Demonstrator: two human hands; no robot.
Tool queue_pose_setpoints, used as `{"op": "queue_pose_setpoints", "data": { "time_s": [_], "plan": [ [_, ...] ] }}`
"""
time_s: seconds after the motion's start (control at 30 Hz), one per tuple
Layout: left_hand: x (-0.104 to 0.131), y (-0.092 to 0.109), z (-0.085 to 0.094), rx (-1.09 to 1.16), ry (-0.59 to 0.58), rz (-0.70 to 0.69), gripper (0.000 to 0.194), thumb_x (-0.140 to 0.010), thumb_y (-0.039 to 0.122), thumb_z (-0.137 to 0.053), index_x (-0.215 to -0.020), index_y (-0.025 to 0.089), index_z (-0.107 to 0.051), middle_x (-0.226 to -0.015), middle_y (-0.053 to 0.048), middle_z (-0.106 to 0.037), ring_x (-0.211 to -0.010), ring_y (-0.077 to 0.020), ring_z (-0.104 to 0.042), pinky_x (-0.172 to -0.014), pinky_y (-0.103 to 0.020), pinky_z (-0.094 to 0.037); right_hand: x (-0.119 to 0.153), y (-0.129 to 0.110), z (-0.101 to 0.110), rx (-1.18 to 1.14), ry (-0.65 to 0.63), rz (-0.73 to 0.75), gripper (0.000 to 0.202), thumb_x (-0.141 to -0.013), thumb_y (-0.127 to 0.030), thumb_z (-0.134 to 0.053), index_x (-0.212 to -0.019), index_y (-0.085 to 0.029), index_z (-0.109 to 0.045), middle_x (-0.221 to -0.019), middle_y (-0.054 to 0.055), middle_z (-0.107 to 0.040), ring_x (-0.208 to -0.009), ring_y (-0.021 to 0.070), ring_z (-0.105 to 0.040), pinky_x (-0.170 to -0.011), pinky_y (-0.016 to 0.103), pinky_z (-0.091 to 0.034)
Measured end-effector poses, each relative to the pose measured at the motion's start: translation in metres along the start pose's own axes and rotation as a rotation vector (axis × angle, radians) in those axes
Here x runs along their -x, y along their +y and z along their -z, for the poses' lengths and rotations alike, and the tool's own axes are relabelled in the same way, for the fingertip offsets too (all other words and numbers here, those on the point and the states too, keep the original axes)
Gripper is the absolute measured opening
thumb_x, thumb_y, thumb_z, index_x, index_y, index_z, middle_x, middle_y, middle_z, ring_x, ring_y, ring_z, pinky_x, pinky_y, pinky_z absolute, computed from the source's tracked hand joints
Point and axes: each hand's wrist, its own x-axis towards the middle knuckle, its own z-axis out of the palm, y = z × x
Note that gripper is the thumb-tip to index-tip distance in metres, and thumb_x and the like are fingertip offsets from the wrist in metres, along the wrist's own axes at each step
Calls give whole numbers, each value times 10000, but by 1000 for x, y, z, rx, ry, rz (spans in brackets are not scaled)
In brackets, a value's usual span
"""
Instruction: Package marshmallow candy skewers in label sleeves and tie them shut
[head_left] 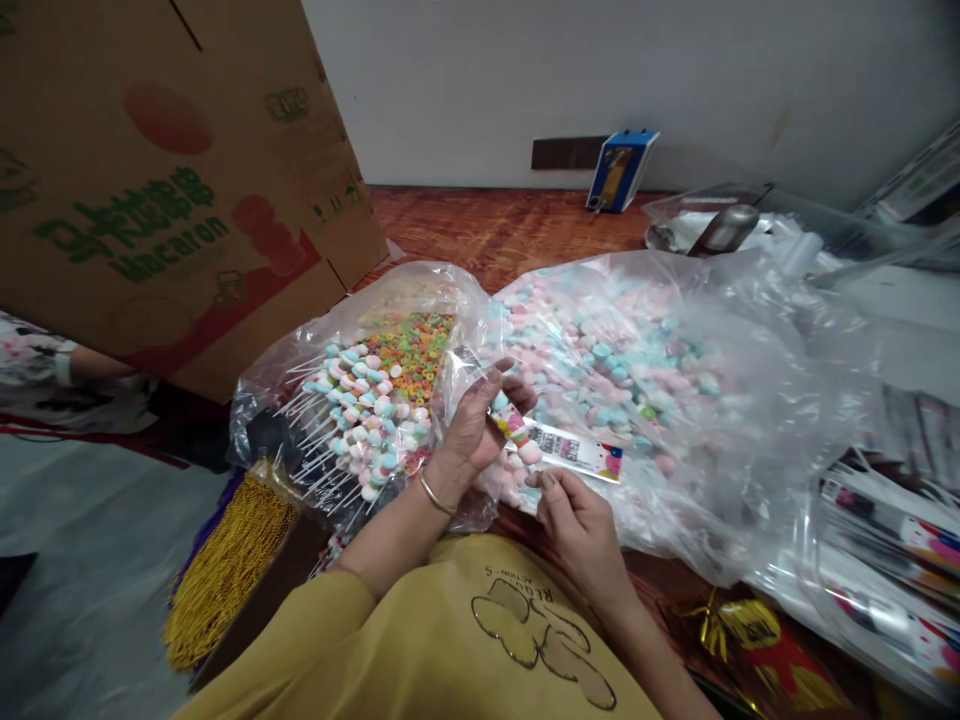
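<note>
One marshmallow skewer [516,428] is clasped by the fingers of the left hand [471,425]. The right hand's [577,510] fingers are pinched together nearby; anything gripped cannot be discerned.

The person is wearing a mustard-yellow shirt [420,640], dark lettering [521,585] and an outlined figure [541,648] showing toward six o'clock; a silvery bangle [433,496] is circling the left wrist [444,482] at seven.

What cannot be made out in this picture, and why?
All in the head view:
Candy: partly hidden by the left hand.
Right hand: its own fingers hide whether it pinches anything.
Wrapper: small print too small and blurred.
Marshmallows: count lost under the bag's glare and folds.
Box: cut off by the left and top edges.
</note>
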Motion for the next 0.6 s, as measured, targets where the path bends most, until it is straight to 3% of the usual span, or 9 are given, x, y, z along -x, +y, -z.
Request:
{"op": "queue_pose_setpoints", "data": {
  "time_s": [0.1,0.2,0.27,0.4,0.47,0.53,0.6],
  "plan": [
    [-8,8,1,57,-12,21,169,-845,272,-812,-911,173,-692,-677,55,-555,-582,-58,-541,-707,-234,-508,1,-7,-5,-435,-90,-229,372,-967,-556,-593,-877,-199,-646,-426,-133,-277,-368,75,-223,-449,237,-342],
    [-8,4,-3,83,-8,37,195,-866,293,-796,-833,176,-644,-634,75,-465,-524,-41,-457,-640,-209,-476,0,-12,-9,-552,-113,-278,356,-959,-544,-597,-875,-201,-637,-420,-156,-217,-340,63,-148,-442,246,-361],
    [-4,-5,-7,88,15,30,258,-847,311,-818,-800,169,-608,-625,81,-440,-509,-31,-427,-609,-188,-459,-1,-11,-10,-379,-52,-195,354,-977,-534,-569,-884,-200,-640,-443,-131,-273,-366,81,-226,-450,247,-346],
    [6,-27,-13,16,86,50,405,-760,408,-884,-775,170,-556,-627,81,-459,-508,-33,-444,-590,-179,-472,-7,-3,-9,328,215,246,341,-977,-451,-569,-748,-202,-616,-554,-23,-480,-515,125,-404,-530,272,-323],
    [9,-33,-12,-8,88,83,430,-734,447,-895,-813,174,-571,-644,74,-492,-517,-40,-468,-603,-187,-493,-9,-1,-7,500,254,366,323,-983,-413,-546,-748,-203,-617,-587,2,-528,-549,139,-442,-561,283,-334],
    [8,-32,-9,4,82,74,425,-734,451,-894,-857,175,-596,-648,70,-506,-532,-50,-493,-622,-194,-507,-8,-1,-3,434,174,285,294,-1009,-416,-514,-847,-204,-637,-624,1,-558,-568,145,-475,-564,274,-354],
    [5,-27,-6,17,82,46,409,-747,450,-885,-884,177,-612,-641,67,-506,-553,-65,-523,-641,-208,-517,-4,-4,-1,211,42,88,311,-1026,-471,-497,-907,-212,-621,-612,-29,-529,-534,133,-449,-523,256,-349]
  ]
}}
